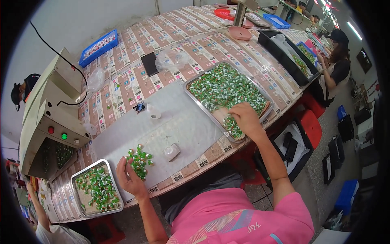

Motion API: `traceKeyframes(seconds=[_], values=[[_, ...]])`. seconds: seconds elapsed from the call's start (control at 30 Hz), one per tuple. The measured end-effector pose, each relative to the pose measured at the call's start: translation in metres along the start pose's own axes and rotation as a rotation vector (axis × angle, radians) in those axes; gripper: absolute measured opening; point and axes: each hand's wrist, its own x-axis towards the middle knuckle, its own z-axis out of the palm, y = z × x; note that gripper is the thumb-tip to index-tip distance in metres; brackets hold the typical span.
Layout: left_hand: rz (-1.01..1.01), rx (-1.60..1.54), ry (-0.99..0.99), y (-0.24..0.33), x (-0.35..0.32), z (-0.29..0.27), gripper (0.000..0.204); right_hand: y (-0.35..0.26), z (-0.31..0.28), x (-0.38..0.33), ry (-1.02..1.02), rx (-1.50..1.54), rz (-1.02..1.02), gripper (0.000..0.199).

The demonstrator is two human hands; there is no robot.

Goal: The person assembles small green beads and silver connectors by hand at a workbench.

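Observation:
My right hand (246, 118) reaches over a large metal tray (219, 115) packed with small green-and-white pieces (223, 87). Its fingers are bent down and closed together at the pieces; whatever sits between the fingertips is hidden. Beside a loose heap of similar pieces (140, 162) on the table's near edge, my left hand (131, 179) is open and curved, thumb apart from the fingers. A smaller metal tray (103, 212) with more such pieces lies just left of that hand. Between the hands, a small whitish block (172, 152) rests on the grey sheet (162, 134).
A cream machine (44, 122) with coloured buttons stands at the left. Farther back are a white container (153, 112), a dark phone (150, 64), plastic bags (172, 61) and a blue crate (98, 48). Black bins (284, 57) line the right edge, near a co-worker (335, 67).

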Motion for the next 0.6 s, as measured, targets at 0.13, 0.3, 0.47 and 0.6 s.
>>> traceKeyframes(seconds=[0.13,0.3,0.47,0.6], values=[[0.004,-0.025,0.012,0.016,0.002,-0.010,0.024,-0.006,0.007,0.012,-0.179,-0.166,-0.018,0.008],[-0.318,-0.291,-0.008,0.044,0.002,-0.039,0.024,-0.033,0.019,0.020,-0.170,-0.127,-0.064,0.012],[-0.791,-0.967,-0.112,0.025,0.001,-0.068,0.025,-0.113,0.035,0.001,-0.191,0.707,0.224,0.020],[-0.939,-1.109,-0.163,0.012,-0.004,-0.091,0.025,-0.181,0.065,-0.026,-0.299,0.912,0.150,0.019]])
